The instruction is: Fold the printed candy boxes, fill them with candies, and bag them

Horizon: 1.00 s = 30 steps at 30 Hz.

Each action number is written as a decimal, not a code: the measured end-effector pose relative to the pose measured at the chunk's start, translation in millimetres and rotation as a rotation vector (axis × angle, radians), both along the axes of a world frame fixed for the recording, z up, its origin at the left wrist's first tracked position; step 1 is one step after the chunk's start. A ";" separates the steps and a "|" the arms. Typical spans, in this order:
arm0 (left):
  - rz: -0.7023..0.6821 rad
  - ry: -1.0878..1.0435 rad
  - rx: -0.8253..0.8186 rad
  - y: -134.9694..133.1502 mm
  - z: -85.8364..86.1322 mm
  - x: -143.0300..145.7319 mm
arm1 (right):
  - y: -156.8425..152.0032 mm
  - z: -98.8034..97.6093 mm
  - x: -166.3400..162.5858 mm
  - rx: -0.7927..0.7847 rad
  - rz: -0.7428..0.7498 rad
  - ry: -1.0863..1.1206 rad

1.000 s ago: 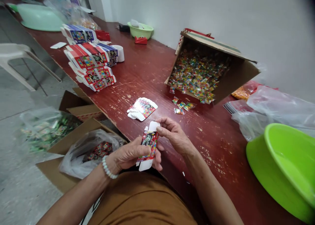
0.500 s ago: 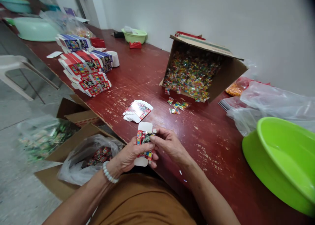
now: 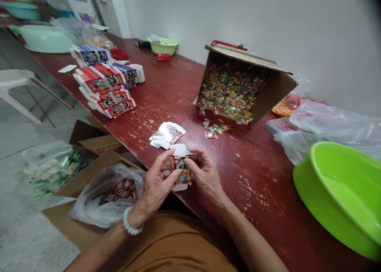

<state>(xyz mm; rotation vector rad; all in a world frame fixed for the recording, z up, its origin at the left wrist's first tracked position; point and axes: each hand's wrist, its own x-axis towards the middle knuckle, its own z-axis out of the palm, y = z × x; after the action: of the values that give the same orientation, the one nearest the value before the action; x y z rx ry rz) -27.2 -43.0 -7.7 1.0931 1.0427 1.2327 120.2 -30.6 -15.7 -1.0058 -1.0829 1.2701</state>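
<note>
- Both hands share the carton (image 3: 183, 177), low over the table's near edge. Half a second ago the left hand (image 3: 155, 184) cradled it from beneath, fingers showing past its lower right; now those fingers have come round to its upper left edge.
- With that shift the carton sits a little farther right, pinched from both sides rather than resting in one palm. Its top flap (image 3: 177, 148) and bottom flap (image 3: 180, 187) stick out unfolded, so both ends look unfinished.
- Forearms come in from the lower corners and converge on the carton, the left one wearing a bracelet (image 3: 132, 223).
- Left hand grasps: thumb over the printed face, index finger bent at the top corner.
- Right hand (image 3: 206, 176) grips the right side, thumb pressing the face, other fingers curled at the upper edge; their contact behind is hidden.
- Around them, the red table (image 3: 232, 177) bears a tipped box (image 3: 276, 91) of sweets beyond the hands and a green basin (image 3: 323, 194) to the right.
- Stacks (image 3: 102, 81) of printed boxes stand far left; flats (image 3: 168, 134) lie fanned just beyond the carton.
- Smallest, a few loose sweets (image 3: 211, 135) lie before the box.
</note>
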 end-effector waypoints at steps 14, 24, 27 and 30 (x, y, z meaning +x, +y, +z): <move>-0.230 0.158 0.023 14.3 -3.8 -19.9 | 21.4 2.8 23.3 -0.145 0.236 -0.034; -0.419 -0.292 -0.494 10.3 -13.5 -12.7 | 8.8 -0.3 19.4 0.182 0.254 -0.358; -0.364 -0.290 -0.479 10.1 -16.2 -8.1 | 12.0 3.6 16.9 0.060 0.296 -0.272; -0.313 -0.218 -0.431 10.7 -13.5 -5.3 | 18.4 5.9 10.8 -0.094 0.311 -0.159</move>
<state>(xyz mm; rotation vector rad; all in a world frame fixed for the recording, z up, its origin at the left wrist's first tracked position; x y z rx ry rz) -32.5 -32.3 -21.2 0.7333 0.8773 0.8064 131.0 -12.2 -9.8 -1.0510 -1.3520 1.5220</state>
